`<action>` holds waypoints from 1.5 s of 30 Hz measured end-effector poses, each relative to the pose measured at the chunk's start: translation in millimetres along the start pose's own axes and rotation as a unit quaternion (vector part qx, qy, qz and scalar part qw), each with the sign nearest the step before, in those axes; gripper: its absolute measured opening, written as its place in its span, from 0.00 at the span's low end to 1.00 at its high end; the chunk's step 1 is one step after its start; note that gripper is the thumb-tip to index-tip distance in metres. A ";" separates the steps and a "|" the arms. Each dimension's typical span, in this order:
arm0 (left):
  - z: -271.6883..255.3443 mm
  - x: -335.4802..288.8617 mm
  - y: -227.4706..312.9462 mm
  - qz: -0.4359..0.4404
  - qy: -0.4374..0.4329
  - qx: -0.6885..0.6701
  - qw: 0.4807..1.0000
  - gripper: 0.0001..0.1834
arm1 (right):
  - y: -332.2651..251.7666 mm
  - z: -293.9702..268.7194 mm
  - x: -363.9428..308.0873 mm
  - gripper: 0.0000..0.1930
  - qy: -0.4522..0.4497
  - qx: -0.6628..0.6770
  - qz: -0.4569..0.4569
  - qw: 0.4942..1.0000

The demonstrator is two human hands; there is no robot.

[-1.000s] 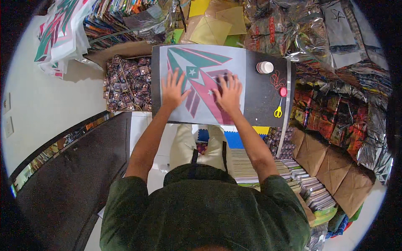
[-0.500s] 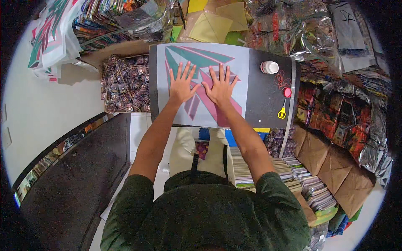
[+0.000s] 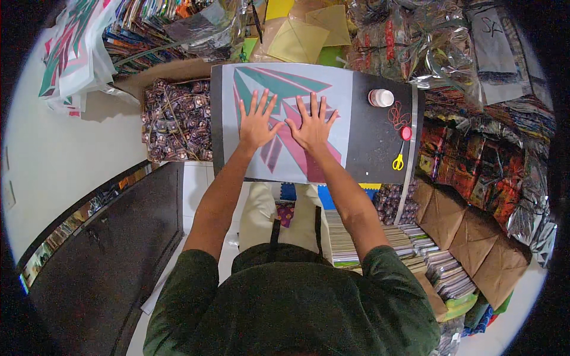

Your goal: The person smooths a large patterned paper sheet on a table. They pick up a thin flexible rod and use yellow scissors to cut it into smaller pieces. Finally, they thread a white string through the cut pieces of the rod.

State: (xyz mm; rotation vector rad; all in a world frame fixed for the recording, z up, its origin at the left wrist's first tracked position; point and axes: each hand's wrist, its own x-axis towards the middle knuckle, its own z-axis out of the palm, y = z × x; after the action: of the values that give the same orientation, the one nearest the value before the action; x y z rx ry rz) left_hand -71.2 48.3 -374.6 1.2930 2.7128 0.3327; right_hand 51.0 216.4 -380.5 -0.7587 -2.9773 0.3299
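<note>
A pale sheet (image 3: 237, 160) printed with green, pink and maroon angular shapes lies across a dark board (image 3: 380, 145). My left hand (image 3: 256, 124) rests flat on it, left of the middle, fingers spread. Just to the right, my right hand (image 3: 312, 126) also presses flat on the sheet, fingers spread and pointing away from me. The two thumbs point toward each other with a small gap between them. Neither hand grips anything. Parts of the printed pattern are hidden under my palms.
Right of the sheet are a white-capped container (image 3: 381, 98), red string (image 3: 399, 115), a round red lid-like piece (image 3: 406, 133) and yellow-handled scissors (image 3: 398, 161). A box of small wrapped items (image 3: 178, 121) adjoins the board's left. Plastic-wrapped bundles (image 3: 439, 47) and brown paper packages (image 3: 475, 231) crowd the right.
Both hands stay flat on the sheet in nearly the same place. The whole view has shifted very slightly.
</note>
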 end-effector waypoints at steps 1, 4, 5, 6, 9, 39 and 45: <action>0.4 0.0 0.1 -0.001 0.001 0.000 1.000 0.50 | 0.9 0.3 0.3 0.42 0.001 0.001 -0.002 1.000; 0.6 -0.1 0.3 -0.007 0.000 0.006 1.000 0.50 | 2.7 0.4 3.4 0.41 0.001 0.002 -0.008 1.000; 0.9 0.1 1.5 -0.010 -0.003 0.011 1.000 0.50 | 4.2 -0.2 4.7 0.41 -0.001 0.000 -0.011 1.000; 1.7 0.5 3.0 -0.011 -0.005 0.015 1.000 0.50 | 5.7 -1.3 5.1 0.41 -0.004 -0.003 -0.012 1.000; 1.4 1.1 0.8 -0.006 0.006 0.014 1.000 0.50 | 5.7 -1.8 6.1 0.41 0.007 0.000 -0.016 1.000; -1.8 1.6 1.8 -0.011 0.013 0.002 1.000 0.51 | 6.4 -3.8 7.1 0.43 0.001 0.007 -0.018 1.000; -6.7 -2.7 -5.4 -0.016 0.030 -0.025 0.999 0.55 | 5.4 -7.7 6.1 0.43 -0.010 0.011 -0.011 1.000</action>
State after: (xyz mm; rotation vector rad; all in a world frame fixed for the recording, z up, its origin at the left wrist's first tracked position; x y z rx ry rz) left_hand -74.9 42.0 -369.4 1.2451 2.7526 0.4393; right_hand 48.9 225.4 -374.2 -0.7249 -2.9932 0.3723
